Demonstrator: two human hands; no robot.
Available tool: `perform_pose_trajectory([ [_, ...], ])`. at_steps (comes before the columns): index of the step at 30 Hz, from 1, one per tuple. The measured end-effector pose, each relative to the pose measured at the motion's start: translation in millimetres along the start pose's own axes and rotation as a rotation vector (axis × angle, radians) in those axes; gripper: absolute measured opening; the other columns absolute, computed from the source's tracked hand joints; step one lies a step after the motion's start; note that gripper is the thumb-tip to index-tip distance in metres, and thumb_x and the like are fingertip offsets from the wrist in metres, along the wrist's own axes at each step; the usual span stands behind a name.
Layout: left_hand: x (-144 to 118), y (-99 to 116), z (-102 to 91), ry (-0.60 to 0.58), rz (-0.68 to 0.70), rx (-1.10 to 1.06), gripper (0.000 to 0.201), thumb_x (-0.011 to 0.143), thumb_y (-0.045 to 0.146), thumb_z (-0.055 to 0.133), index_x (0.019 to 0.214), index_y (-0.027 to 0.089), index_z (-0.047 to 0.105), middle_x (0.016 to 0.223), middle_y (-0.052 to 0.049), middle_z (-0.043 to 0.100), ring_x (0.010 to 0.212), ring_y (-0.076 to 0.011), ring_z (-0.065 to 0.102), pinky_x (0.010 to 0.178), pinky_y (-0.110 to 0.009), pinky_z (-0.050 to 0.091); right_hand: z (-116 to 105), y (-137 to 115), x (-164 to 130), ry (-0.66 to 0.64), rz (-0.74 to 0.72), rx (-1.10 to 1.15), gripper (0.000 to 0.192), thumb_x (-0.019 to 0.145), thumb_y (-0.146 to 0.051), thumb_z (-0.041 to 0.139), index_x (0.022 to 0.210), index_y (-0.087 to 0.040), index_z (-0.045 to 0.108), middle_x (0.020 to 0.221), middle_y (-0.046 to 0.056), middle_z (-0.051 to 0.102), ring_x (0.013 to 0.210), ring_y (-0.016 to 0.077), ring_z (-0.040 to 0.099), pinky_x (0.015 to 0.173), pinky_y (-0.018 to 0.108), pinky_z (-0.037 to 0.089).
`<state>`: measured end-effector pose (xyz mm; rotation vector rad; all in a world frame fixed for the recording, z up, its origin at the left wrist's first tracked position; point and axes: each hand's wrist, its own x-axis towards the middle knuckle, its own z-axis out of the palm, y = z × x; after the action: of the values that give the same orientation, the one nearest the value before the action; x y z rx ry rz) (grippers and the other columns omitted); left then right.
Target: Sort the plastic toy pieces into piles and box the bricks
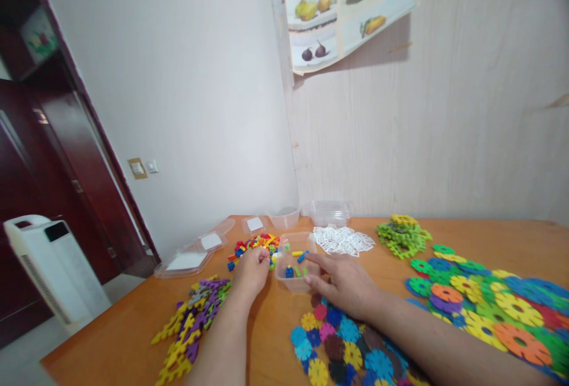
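Observation:
My left hand rests on a pile of small colourful bricks on the wooden table, its fingers curled over some of them; whether it holds one I cannot tell. My right hand lies flat beside a small clear plastic container, fingertips touching its right wall. Inside the container lie a few small bricks in blue, yellow and green.
Yellow and purple snowflake pieces lie left. Small round flower discs sit under my right forearm, large coloured discs at the right. White pieces, green pieces, empty tubs and lids stand behind.

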<state>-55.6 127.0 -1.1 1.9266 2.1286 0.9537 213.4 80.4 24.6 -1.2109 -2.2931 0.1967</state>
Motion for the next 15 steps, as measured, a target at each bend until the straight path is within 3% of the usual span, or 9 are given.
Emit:
perform_pose_trajectory([
  [8,-4.6,4.8,-2.1,-0.056,0.065,0.174,0.013,0.082,0.017,0.061,0.088,0.022,0.071,0.098,-0.005,0.071,0.094,-0.0177,0.063,0.079,-0.024,0.041,3.4,6.9,2.6,0.036,-0.006,0.025,0.037,0.096,-0.047,0.046,0.105,-0.025,0.075,0.093,0.007,0.077,0.091,0.0226,0.069,0.082,0.030,0.043],
  [15,-9.4,10.8,-4.5,-0.065,-0.008,0.194,0.008,0.082,0.015,0.058,0.083,0.021,0.062,0.093,-0.004,0.071,0.086,-0.0176,0.063,0.069,-0.024,0.038,7.8,13.1,3.4,0.113,0.212,0.177,0.050,0.102,-0.049,0.029,0.133,-0.023,0.059,0.107,0.009,0.076,0.096,0.0235,0.069,0.080,0.031,0.046],
])
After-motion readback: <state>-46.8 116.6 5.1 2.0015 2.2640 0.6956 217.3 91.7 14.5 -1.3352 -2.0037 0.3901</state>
